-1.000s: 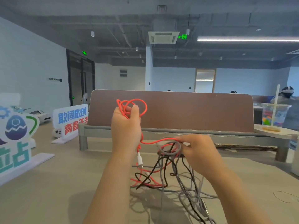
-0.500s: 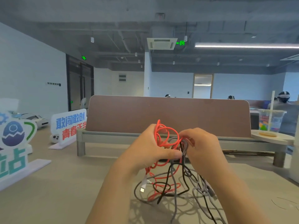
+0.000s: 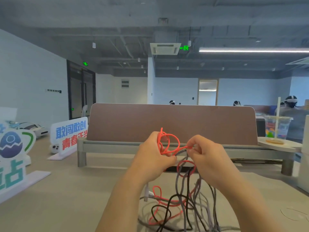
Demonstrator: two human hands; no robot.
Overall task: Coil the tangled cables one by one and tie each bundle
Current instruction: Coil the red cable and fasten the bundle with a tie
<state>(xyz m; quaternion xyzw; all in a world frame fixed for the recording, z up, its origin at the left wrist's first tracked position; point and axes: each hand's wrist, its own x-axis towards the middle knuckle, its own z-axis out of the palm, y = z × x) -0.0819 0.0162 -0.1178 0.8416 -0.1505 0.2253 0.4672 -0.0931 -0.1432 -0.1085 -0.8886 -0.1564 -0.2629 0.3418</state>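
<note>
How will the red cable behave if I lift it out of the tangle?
Probably floppy: the red cable droops in loose loops between the left hand and right hand. Likely light, since a fingertip pinch carries it. It may drag the black cable and grey cable along, as they cross it below.

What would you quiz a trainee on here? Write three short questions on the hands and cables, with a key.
1. True or false: the left hand grips loops of the red cable.
2. What does the right hand pinch? A. a strand of the red cable B. a drinking straw C. a sign
3. Fill in: the tangle hanging to the table also holds a black cable and a ____ one.
Key: 1 true; 2 A; 3 grey, the grey cable.
</note>
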